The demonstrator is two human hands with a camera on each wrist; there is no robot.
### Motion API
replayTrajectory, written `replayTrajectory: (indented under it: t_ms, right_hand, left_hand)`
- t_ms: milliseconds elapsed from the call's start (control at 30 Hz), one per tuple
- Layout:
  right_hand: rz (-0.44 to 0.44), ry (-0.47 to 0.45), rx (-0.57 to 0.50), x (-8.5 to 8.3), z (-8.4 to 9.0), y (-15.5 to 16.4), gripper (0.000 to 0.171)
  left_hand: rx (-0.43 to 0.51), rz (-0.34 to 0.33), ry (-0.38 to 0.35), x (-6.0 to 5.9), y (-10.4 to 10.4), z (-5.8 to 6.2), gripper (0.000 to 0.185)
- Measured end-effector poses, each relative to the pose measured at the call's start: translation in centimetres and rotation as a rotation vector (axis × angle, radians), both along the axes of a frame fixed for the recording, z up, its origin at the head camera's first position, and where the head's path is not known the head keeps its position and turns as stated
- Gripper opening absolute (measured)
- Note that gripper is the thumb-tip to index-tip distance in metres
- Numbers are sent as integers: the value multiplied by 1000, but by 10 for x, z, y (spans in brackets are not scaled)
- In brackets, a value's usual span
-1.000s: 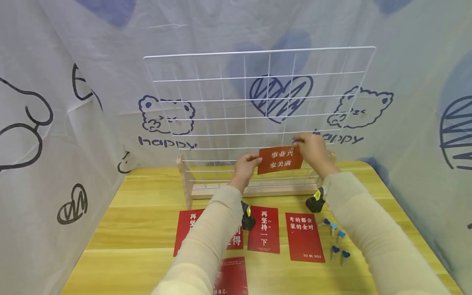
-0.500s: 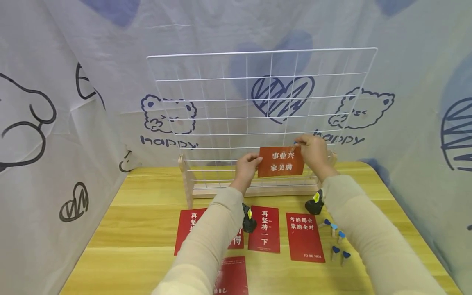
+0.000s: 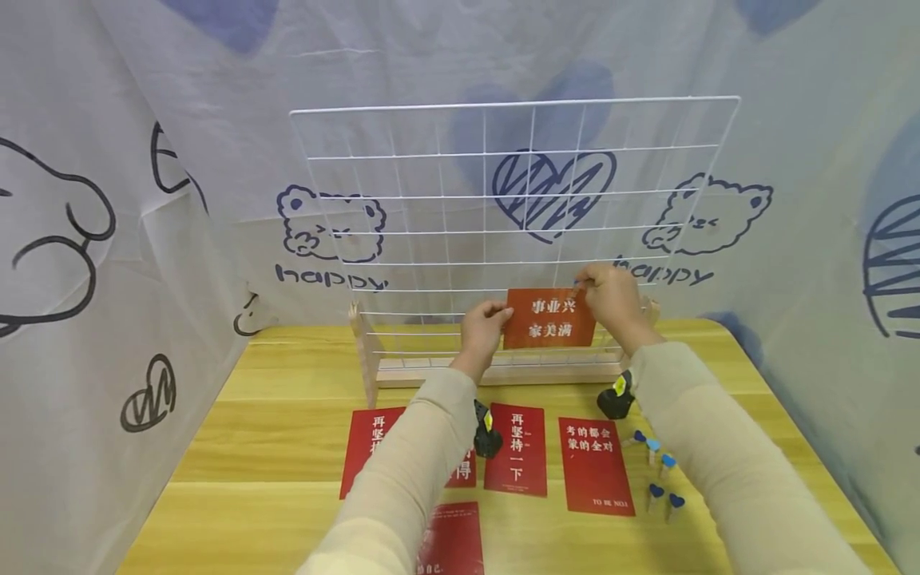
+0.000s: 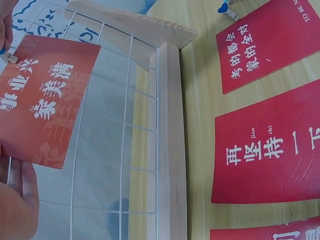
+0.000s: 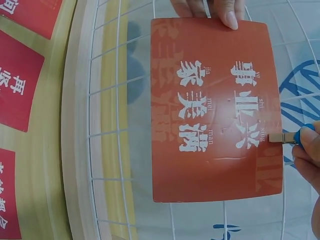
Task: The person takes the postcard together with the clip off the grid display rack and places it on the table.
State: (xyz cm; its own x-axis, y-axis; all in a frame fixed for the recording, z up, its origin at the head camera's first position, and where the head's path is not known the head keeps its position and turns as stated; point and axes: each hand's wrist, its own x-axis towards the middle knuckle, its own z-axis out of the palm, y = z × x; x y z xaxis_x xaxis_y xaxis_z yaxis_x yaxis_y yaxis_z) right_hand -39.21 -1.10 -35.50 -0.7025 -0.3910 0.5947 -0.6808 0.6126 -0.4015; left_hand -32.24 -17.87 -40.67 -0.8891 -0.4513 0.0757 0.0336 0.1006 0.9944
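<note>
The right hand's (image 3: 611, 299) fingers (image 5: 306, 150) pinch a small wooden clothespin with a blue heart-shaped end (image 5: 287, 137), whose tip sits on the top edge of an orange-red rectangular card printed with white Chinese characters (image 3: 549, 318). The left hand's (image 3: 483, 329) fingers (image 5: 227, 10) are curled round the card's opposite short edge, thumb in front, holding it flat against a white wire grid panel (image 3: 446, 200). The card lies low on the grid, right of its middle and just above the bottom wires.

The grid stands upright in a pale wooden slotted base (image 4: 169, 150) at the far part of a light yellow wooden table (image 3: 287, 415). Both arms wear beige sleeves (image 3: 402, 479), and a black wrist-mounted device with a yellow sticker (image 3: 615, 397) shows under the right wrist.

On the table nearer the person lie more red cards with white characters: one partly hidden under the left sleeve (image 3: 366, 447), one in the middle (image 3: 516, 449), one to its right (image 3: 596, 465), and another at the near edge (image 3: 453, 539). Just right of these, a loose cluster of small clothespins with blue heart ends (image 3: 657, 475) lies on the table. A white cloth backdrop with drawn bears, hearts and the word "happy" (image 3: 331, 231) hangs behind and at both sides.
</note>
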Motion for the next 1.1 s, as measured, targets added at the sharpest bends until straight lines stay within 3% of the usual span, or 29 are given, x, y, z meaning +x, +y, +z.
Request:
replayTrajectory:
  t_ms: [333,533,733,900,1100]
  right_hand:
    - [7,26,34,3,8,1,20]
    - [15,17,-17,4,11,4,16]
    - [-8,-98,-138,5,8,10,7]
    - [-28,-246,-174,9,7,16,14]
    - [-18,-324,-238,13,-2,26,18]
  left_hand:
    - [57,-7,31,3,1,-2,17]
    - [94,-23,19,5,0,-5,18]
    - [158,-46,6,9,-2,-7,19]
    - [196,-88,-18,14,-4,-10,21]
    - [244,-123,-48,25,-9,-17,22]
